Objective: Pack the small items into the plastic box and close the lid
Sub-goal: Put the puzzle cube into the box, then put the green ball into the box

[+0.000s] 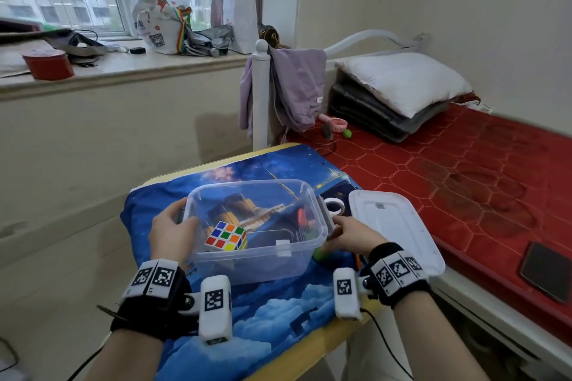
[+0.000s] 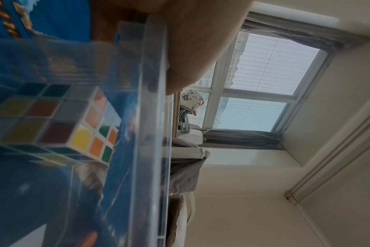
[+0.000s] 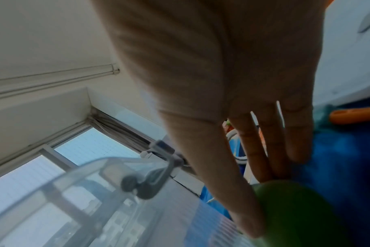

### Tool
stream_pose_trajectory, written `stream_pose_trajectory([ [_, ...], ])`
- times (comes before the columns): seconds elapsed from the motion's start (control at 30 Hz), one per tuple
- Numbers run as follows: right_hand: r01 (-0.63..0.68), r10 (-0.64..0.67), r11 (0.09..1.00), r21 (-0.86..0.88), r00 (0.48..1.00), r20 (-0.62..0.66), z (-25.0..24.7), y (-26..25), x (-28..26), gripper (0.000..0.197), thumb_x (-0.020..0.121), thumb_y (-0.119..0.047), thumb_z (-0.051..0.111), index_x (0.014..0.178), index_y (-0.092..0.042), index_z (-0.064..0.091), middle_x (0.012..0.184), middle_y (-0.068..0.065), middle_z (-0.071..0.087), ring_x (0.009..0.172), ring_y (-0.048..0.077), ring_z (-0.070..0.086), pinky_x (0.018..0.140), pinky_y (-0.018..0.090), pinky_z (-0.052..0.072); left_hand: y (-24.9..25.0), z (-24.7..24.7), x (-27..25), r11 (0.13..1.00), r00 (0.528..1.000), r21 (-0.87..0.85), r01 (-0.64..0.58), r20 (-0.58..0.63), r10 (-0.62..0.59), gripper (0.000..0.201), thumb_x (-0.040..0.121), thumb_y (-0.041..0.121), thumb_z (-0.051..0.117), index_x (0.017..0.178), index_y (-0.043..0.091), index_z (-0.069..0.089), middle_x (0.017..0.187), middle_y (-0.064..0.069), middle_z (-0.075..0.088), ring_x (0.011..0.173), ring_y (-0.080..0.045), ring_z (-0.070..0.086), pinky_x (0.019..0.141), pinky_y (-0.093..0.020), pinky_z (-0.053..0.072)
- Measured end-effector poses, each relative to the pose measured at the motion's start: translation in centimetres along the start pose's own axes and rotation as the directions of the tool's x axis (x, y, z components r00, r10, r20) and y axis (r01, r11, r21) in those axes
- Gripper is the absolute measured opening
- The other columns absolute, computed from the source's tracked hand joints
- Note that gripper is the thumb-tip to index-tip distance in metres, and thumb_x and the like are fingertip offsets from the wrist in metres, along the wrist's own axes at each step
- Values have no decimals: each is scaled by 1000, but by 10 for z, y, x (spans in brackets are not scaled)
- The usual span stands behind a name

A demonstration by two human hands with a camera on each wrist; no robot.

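Head view: a clear rectangular plastic box (image 1: 280, 254) sits open on a blue cloth printed with clouds and a ship (image 1: 272, 318), which covers a small yellow-edged table (image 1: 309, 356). A multicoloured puzzle cube with white edges (image 1: 226, 236) lies inside the box, toward its near left corner. The left hand (image 1: 171, 230) grips the left end of the box, thumb hooked over the rim and fingers against the outer wall. The right hand (image 1: 348, 233) rests at the right end beside a grey latch (image 1: 328, 218); its fingers lie fairly straight and hold nothing that can be seen. In the right wrist view those fingers (image 3: 270, 142) stretch out over the cloth close to a round green ball (image 3: 302, 215), which lies outside the box by its near right corner; whether they touch it cannot be told. The white rectangular plastic lid (image 1: 399, 232) lies flat to the right of the box, partly off the table toward a bed with a red quilted mattress (image 1: 464, 182). A white roll of tape (image 1: 335, 206) sits between box and lid. In the left wrist view the cube shows through the box wall.
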State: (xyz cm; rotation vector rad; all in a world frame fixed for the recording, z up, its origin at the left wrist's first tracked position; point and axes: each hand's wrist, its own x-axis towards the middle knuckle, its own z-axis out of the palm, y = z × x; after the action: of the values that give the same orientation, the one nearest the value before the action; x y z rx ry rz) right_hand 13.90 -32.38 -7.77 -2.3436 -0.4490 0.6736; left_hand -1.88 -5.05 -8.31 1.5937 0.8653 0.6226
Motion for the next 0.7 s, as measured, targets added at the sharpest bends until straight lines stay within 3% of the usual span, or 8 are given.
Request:
stream_pose_trajectory([
  [0.1,-32,31,999,22,999,23,0,0,1,43,71,-14,77,111,-11,62,107,14,67,94,24,65,71,33,58,2,0,0,1000,1000,2,8,2,-8,49,81,1,57,126,20,66,111,-8,71,99,-29,68,87,-47,57],
  [0.17,-38,37,999,37,999,32,1,2,1,43,70,-13,77,110,-9,61,108,16,67,97,26,66,70,33,60,2,0,-1,1000,1000,5,6,6,-6,50,82,1,58,127,20,66,113,-8,71,99,-30,68,89,-50,57],
  [0.3,-49,56,990,131,997,-49,-3,-3,-5,28,72,-3,73,98,-10,64,93,9,65,80,17,62,58,25,54,4,0,-2,1000,1000,-10,16,14,-16,53,83,0,58,131,21,64,116,-9,69,100,-30,68,89,-52,58],
  [0.37,-41,64,990,137,983,-170,-16,-5,-7,32,72,-7,71,102,-12,65,98,10,66,88,22,65,70,33,59,5,0,-3,1000,1000,-19,19,15,-19,53,83,-1,58,131,22,64,116,-9,69,100,-30,68,88,-52,58],
  [0.47,23,41,985,171,932,-360,-44,-17,-19,46,70,-10,72,115,-12,63,106,9,68,97,23,66,88,41,58,7,0,-5,1000,1000,-9,13,19,-13,53,84,-1,58,132,20,62,118,-10,69,102,-30,68,89,-52,58],
  [0.57,175,-40,958,227,866,-498,-62,-45,-40,42,72,-12,69,113,-17,64,105,3,69,97,21,67,81,36,57,8,0,-5,1000,1000,-2,14,14,-14,52,85,-2,57,133,19,62,117,-8,68,100,-29,67,87,-47,58],
  [0.63,278,-110,911,304,875,-472,-60,-71,-51,39,69,-14,68,108,-19,67,99,3,72,93,24,71,75,37,59,8,-1,-6,1000,1000,3,8,10,-8,51,86,-2,57,133,18,62,116,-8,68,99,-28,67,84,-44,58],
  [0.7,340,-217,881,328,909,-357,-48,-97,-57,37,68,-16,69,105,-20,69,95,5,75,90,24,73,84,43,59,9,-1,-7,1000,1000,3,3,7,-3,51,86,-2,56,133,18,63,117,-8,69,99,-27,67,86,-44,58],
])
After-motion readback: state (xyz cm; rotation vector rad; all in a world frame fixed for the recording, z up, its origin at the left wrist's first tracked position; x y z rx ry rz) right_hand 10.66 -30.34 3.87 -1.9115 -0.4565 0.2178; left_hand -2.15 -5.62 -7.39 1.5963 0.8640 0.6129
